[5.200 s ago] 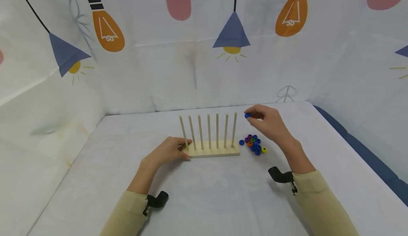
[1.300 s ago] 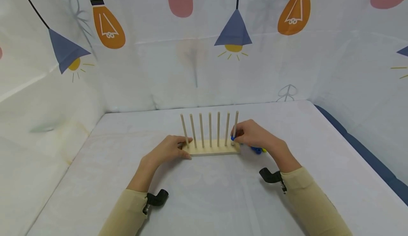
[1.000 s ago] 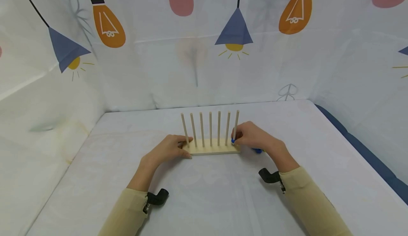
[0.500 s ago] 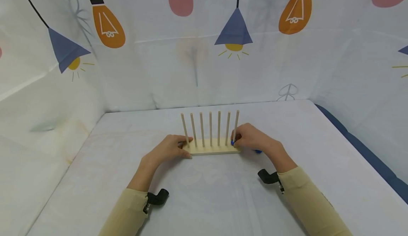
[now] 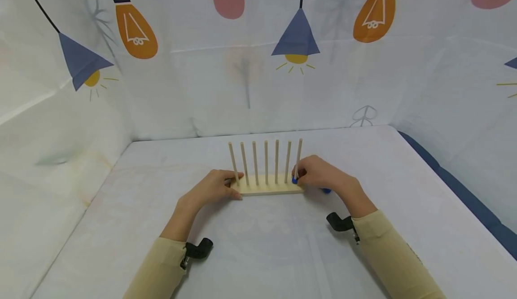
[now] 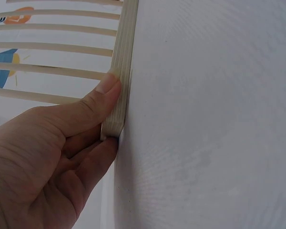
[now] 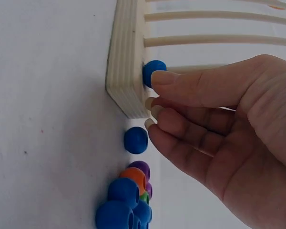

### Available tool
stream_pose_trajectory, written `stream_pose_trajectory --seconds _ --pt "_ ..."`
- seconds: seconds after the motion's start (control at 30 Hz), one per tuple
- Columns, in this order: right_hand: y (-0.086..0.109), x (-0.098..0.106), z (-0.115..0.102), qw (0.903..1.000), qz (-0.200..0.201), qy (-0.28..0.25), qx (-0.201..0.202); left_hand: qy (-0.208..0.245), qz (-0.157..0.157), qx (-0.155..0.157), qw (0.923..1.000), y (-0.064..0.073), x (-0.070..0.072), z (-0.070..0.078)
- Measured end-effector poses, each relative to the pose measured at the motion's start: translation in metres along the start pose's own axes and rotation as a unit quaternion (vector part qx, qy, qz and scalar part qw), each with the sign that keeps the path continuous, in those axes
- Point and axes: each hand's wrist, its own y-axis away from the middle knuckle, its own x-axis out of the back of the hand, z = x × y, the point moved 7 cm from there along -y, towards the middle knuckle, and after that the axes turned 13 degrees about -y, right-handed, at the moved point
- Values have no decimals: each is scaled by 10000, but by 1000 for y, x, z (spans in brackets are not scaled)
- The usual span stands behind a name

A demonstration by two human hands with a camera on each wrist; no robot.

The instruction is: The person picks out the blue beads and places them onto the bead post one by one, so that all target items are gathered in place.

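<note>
A pale wooden base [image 5: 268, 189] with a row of several upright pegs stands on the table. My left hand [image 5: 210, 188] grips its left end; in the left wrist view the thumb [image 6: 107, 86] lies on the front edge and the other fingers are behind and below. At the opposite end, my right hand [image 5: 323, 173] pinches a blue bead [image 7: 151, 70] that sits around the rightmost peg [image 5: 299, 155], down at the base. The thumb covers part of this bead, and its far side is hidden.
Right of the base lies a loose blue bead [image 7: 135, 140]. Beyond it is a cluster of beads, among them an orange bead [image 7: 132, 177], a purple bead [image 7: 142, 168] and several blue ones, mostly hidden by my right hand in the head view. A white cloth [image 5: 258, 245] covers the table.
My right hand has carried the blue bead left from beside the pegs, onto the rightmost peg, and down to the base. The left hand has stayed on the base's left end.
</note>
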Motion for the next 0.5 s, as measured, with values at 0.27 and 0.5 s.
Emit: stream_pose_trajectory --seconds 0.27,0.5 --pt "0 10 1 9987 326 341 171 11 -3 8 10000 0 0 -1" --pt "0 13 3 9969 463 588 253 30 22 1 10000 -1 0 -2"
